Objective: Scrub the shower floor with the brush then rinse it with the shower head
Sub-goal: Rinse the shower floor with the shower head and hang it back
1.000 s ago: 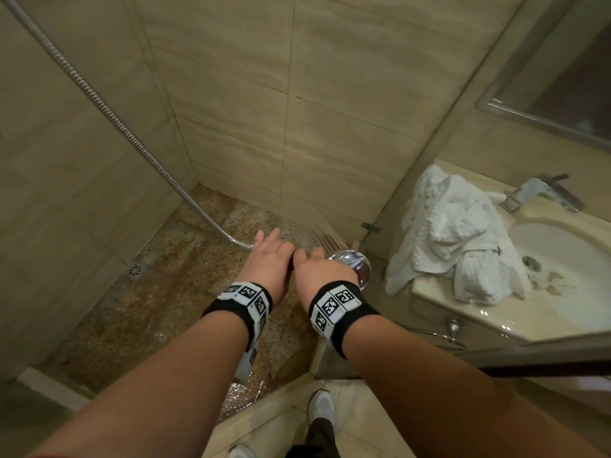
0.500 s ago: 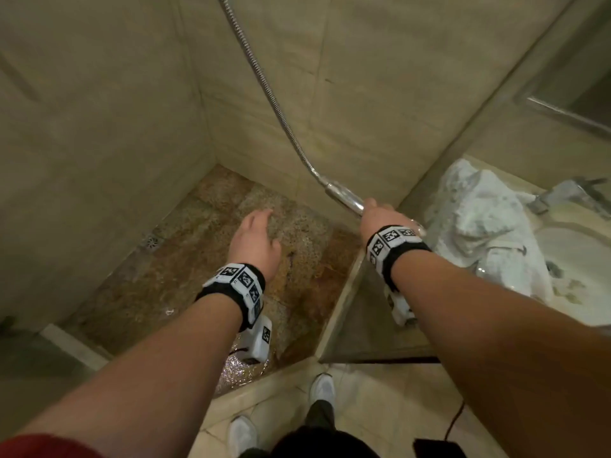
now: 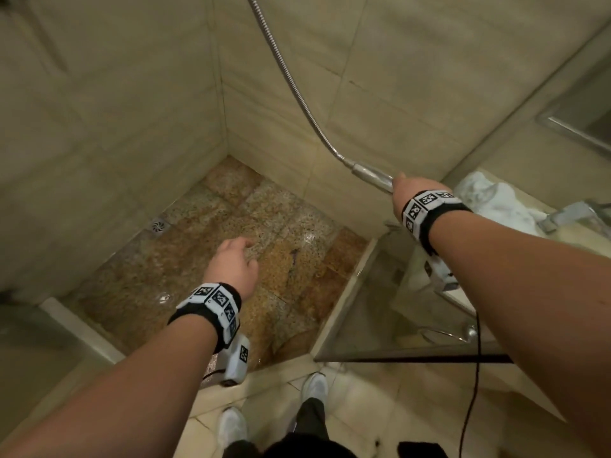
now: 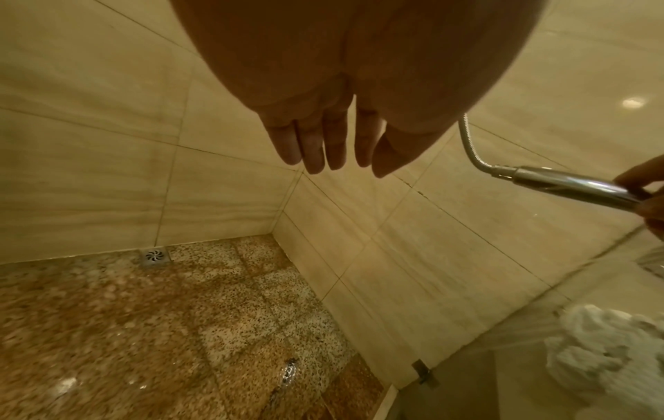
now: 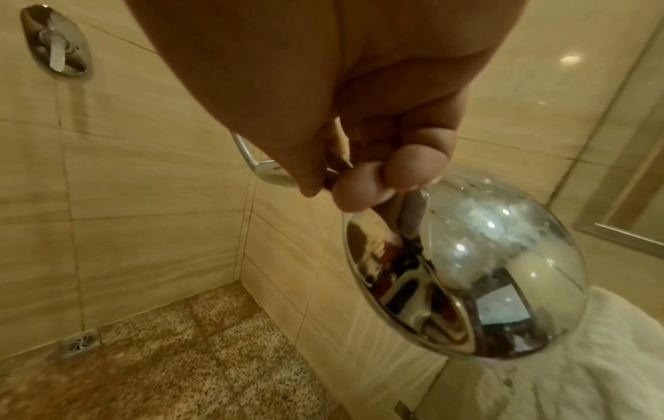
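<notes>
Hiding shower head [image 5: 467,264] handle: right hand [image 5: 323,99]

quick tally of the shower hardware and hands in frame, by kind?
Shower head, in the grip of the right hand: 1
Metal hose: 1
Floor drain: 1
Wall valve handle: 1
Hands: 2, the left hand open over the shower floor
Total: 6

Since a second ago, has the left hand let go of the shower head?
Yes. The left hand now hangs open over the shower floor, towards the drain, while the right hand alone holds the shower head.
</notes>
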Tool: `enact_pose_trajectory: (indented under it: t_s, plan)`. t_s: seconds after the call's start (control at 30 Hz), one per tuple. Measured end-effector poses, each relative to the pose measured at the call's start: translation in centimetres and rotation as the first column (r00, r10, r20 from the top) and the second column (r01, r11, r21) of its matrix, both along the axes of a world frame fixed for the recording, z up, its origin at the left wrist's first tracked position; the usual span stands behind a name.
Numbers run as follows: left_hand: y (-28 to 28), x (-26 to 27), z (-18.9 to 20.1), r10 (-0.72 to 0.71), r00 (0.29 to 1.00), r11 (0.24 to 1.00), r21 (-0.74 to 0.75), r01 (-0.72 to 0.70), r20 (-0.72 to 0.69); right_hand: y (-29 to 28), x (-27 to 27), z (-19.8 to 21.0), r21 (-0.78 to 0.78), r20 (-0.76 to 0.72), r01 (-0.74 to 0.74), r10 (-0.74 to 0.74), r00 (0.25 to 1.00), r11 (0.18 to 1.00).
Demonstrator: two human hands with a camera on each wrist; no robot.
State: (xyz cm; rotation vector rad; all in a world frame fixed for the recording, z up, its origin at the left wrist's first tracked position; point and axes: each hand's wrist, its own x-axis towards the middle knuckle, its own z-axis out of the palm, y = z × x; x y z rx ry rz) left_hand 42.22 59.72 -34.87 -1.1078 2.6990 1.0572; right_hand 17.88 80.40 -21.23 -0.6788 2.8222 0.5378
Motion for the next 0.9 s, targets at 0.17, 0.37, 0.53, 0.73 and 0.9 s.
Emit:
enact_pose_trajectory:
  t_s: [0.17, 0.37, 0.53, 0.73, 0.9]
  plan:
    - [-0.9, 1.5, -0.7, 0.025, 1.000, 1.000, -0.003, -0.025, 0.003, 0.7, -0.4, 0.4, 0.049, -0.015, -0.002, 0.002, 1.000, 0.999]
    - [-1.1, 2.2, -0.9, 0.026, 1.000, 1.000, -0.002, -0.026, 0.001, 0.9, -0.5, 0.6, 0.045, -0.027, 0.007, -0.006, 1.000, 0.999]
    - [-0.6, 2.3, -0.9, 0.015, 1.000, 1.000, -0.010, -0.015, 0.013, 1.1, -0.1, 0.6, 0.066, -0.006, -0.024, 0.025, 1.000, 0.998]
    - [0.0, 2.7, -1.4, -0.004, 0.998, 1.000, 0.012, 0.003, 0.066, 1.4, 0.1, 1.2, 0.111, -0.004, -0.039, 0.039, 0.999, 0.993]
    - [0.0, 3.0, -1.7, -0.014, 0.997, 1.000, 0.010, 0.013, 0.071, 1.3, 0.4, 1.1, 0.128, 0.003, -0.012, 0.011, 1.000, 0.992]
